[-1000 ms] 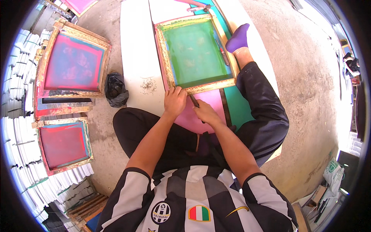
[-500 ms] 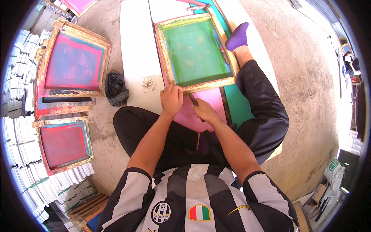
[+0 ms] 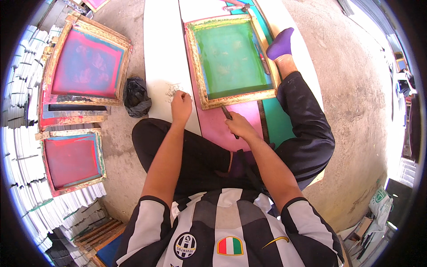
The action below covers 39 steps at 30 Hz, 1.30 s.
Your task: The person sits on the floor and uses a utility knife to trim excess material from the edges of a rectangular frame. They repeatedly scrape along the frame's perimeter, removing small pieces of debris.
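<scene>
A wooden screen-printing frame (image 3: 238, 99) with green mesh (image 3: 231, 58) lies on the pink and teal boards in front of me. My left hand (image 3: 181, 108) is off the frame, fingers curled together, at the small pile of thin dark bits (image 3: 172, 90) on the white board. What its fingers hold, if anything, is too small to make out. My right hand (image 3: 240, 125) is wrapped round a slim dark tool (image 3: 227, 114), whose tip points at the frame's near edge. A red-and-dark cutter-like tool (image 3: 265, 66) rests along the frame's right inner side.
A black plastic bag (image 3: 136, 97) sits on the floor to the left. Beyond it, framed screens with pink mesh (image 3: 86, 64) and red mesh (image 3: 71, 160) lean on paper stacks (image 3: 22, 147). My purple-socked foot (image 3: 281, 43) is beside the frame's right edge. Metal tools (image 3: 238, 7) lie beyond it.
My left hand has let go of the frame's near edge and moved left to the pile of bits. The right hand keeps its tool, tilted slightly differently. The whole view has shifted a little.
</scene>
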Tool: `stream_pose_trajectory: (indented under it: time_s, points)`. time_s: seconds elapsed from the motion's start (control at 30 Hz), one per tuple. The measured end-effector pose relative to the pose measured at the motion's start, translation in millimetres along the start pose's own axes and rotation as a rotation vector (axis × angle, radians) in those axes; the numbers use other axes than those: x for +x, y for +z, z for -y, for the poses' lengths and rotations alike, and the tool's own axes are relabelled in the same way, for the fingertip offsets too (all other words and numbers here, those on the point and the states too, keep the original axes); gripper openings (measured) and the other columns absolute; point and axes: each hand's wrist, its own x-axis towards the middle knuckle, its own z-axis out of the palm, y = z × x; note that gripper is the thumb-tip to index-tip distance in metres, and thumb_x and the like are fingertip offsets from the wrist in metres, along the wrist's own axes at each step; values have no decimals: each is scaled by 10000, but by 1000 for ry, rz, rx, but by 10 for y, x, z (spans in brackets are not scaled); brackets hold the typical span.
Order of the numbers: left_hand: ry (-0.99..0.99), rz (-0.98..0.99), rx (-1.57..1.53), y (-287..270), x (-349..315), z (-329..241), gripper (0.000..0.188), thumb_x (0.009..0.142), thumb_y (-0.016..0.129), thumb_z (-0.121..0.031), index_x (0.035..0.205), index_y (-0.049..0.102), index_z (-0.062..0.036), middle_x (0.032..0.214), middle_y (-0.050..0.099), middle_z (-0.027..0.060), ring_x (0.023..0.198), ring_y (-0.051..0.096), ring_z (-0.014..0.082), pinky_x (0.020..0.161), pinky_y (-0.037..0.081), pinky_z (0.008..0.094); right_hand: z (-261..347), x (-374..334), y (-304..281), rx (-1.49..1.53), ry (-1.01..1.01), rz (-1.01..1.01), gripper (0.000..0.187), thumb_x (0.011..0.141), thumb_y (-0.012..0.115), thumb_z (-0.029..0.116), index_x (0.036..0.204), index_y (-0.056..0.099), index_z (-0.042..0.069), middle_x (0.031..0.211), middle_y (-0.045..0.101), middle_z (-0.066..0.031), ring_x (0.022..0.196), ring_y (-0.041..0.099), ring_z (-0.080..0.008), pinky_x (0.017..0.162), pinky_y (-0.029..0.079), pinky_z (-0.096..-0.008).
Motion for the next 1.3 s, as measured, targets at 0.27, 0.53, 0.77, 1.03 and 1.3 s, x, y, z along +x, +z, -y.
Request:
stream_pose_trajectory:
  time_s: [0.27, 0.53, 0.77, 1.03, 1.3]
  points:
    - [-166, 124, 639, -339, 123, -224, 441, 920, 680, -440, 1043, 739, -20, 1050, 743, 209, 1030, 706, 382, 891, 539, 473, 146, -4, -50, -120, -52, -40, 441, 924, 523, 243, 1254, 597, -40, 1174, 675, -333, 1103, 671, -460, 954, 509, -526]
    - [-169, 206, 583, -175, 59, -252, 450, 910, 671, -469, 1050, 750, -49, 1036, 759, 170, 1011, 721, 350, 873, 556, 473, 347, -56, -17, -186, 77, -42, 421, 921, 491, 235, 1220, 612, -35, 1189, 669, -340, 1129, 652, -488, 981, 499, -551]
    - [-145, 231, 495, -166, 52, -278, 487, 903, 681, -474, 1036, 749, -11, 1037, 750, 208, 1005, 717, 365, 877, 549, 468, 391, -7, 13, -294, 94, -64, 410, 910, 489, 217, 1166, 629, -72, 1155, 667, -368, 1121, 650, -506, 986, 495, -572]
    - [-126, 254, 434, -83, 21, -286, 488, 897, 681, -466, 1010, 749, 3, 987, 754, 216, 962, 726, 375, 853, 555, 466, 494, 7, -10, -383, 111, -56, 415, 902, 499, 207, 1148, 635, -99, 1098, 686, -364, 1067, 678, -498, 947, 524, -555]
    - [-99, 280, 395, -108, -8, -354, 493, 886, 683, -459, 1026, 756, 8, 1013, 750, 237, 984, 727, 385, 867, 556, 474, 895, -104, -62, -379, 295, 44, 373, 900, 505, 168, 1124, 650, -92, 1052, 705, -338, 1028, 712, -446, 902, 556, -521]
